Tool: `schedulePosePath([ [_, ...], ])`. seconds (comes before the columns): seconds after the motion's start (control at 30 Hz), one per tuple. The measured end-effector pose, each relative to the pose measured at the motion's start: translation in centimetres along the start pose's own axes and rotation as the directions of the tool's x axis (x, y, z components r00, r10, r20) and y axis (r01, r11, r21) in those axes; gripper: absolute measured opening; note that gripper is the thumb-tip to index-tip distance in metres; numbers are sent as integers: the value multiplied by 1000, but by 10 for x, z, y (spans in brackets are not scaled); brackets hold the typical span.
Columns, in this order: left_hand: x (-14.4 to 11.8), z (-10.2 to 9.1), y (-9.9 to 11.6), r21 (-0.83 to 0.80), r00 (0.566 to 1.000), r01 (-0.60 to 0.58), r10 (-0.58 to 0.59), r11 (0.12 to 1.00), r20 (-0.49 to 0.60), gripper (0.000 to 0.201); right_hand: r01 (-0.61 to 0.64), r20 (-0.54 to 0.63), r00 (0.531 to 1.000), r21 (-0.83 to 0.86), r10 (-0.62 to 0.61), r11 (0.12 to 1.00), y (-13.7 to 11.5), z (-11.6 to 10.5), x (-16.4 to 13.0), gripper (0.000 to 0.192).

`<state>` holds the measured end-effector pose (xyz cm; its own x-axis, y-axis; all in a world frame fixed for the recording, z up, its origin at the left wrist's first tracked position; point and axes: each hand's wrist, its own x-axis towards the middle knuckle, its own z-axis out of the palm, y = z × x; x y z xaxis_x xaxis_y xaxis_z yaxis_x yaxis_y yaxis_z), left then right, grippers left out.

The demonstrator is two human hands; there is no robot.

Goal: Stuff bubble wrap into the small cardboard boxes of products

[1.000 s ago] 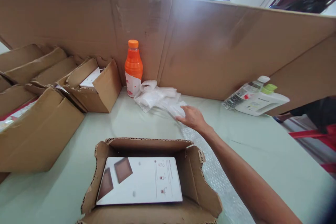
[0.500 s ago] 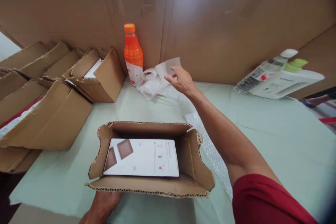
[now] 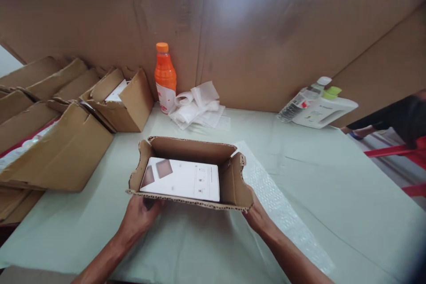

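Observation:
An open cardboard box (image 3: 193, 148) is held between my two hands above the near part of the table. Inside it lies a white box (image 3: 189, 179) with brown square pictures and small print, leaving a gap on the right. My left hand (image 3: 142, 214) grips the cardboard box at its lower front left, its fingertips partly hidden beneath. At the right end, my right hand (image 3: 255, 213) is closed around the side, most of its fingers out of sight behind the cardboard. A strip of bubble wrap (image 3: 282, 204) lies flat beside my right forearm.
Several cardboard boxes (image 3: 83, 151) crowd the left side. An orange bottle (image 3: 165, 77) and crumpled white wrapping (image 3: 199, 106) are by the cardboard wall (image 3: 259, 49). A clear bottle (image 3: 301, 100) and a white jug (image 3: 324, 112) lean at the back right. Red furniture (image 3: 399, 151) stands beyond.
My right hand has come back from the white wrapping to the cardboard box's right end. The box has tilted and shifted slightly. The view has tipped upward, showing more beyond the cardboard wall.

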<state>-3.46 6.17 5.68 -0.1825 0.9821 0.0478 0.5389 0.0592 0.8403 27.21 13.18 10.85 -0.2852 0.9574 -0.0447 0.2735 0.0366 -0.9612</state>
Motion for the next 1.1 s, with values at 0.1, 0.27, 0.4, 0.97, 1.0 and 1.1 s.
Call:
schedulePosePath([
  [0.1, 45, 14, 11, -76, 999, -11, 8, 997, -40, 37, 100, -82, 992, -5, -100, 995, -5, -5, 31, 49],
  [0.27, 115, 37, 25, -154, 993, -75, 60, 985, -99, 49, 87, -154, 985, 54, -78, 995, 18, -20, 86, 46],
  [0.4, 139, 49, 22, -187, 991, -93, 73, 978, -111, 56, 60, -179, 983, 106, -40, 993, 40, -20, 117, 45],
  [0.97, 33, 32, -1, -133, 999, 47, -43, 990, 32, 77, -81, -193, 979, -641, -59, 764, 60, -111, -89, 29],
  [1.0, 16, 29, -3, -117, 997, 48, -41, 992, 59, 75, -94, -213, 974, -687, -76, 720, 64, -118, -110, 30],
  [1.1, -25, 21, -4, -79, 991, 50, -39, 996, 131, 66, -152, -263, 958, -807, -115, 571, 73, -133, -167, 37],
])
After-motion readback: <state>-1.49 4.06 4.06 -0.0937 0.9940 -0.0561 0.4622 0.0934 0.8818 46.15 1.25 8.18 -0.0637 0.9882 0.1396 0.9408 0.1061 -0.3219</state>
